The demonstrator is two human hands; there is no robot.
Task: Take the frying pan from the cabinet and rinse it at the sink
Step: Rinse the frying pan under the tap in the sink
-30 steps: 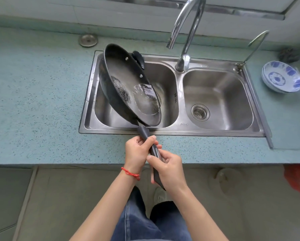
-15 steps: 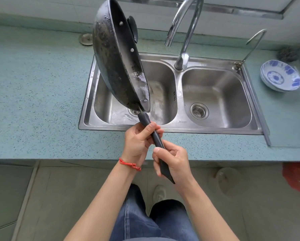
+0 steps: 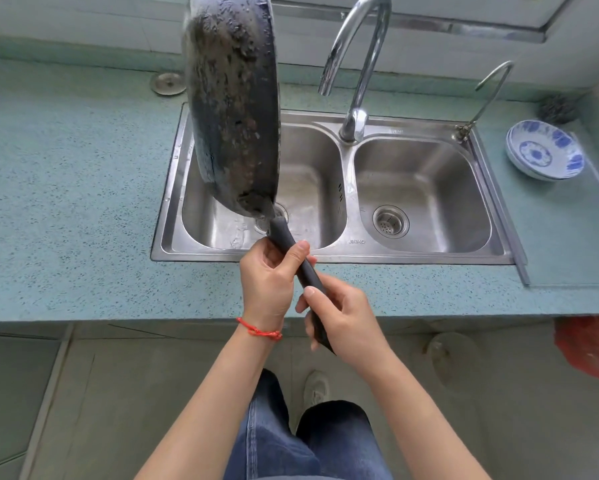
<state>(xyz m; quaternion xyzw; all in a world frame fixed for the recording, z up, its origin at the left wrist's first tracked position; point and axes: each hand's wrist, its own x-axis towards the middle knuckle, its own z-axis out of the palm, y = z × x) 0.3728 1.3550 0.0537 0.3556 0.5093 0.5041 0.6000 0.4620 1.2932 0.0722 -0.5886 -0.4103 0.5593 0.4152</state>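
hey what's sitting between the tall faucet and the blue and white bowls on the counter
In the head view, between the tall faucet and the blue-and-white bowls lies the sink's right basin, with a thin second tap at its back corner.

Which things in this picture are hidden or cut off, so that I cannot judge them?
Head view only:
- frying pan: inside faces away; top rim cut by the frame edge.
- left basin drain: partly behind the pan.
- handle: mostly covered by left hand and right hand.

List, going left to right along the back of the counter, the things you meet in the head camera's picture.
Round metal cap → frying pan → big tap → small tap → scouring pad.
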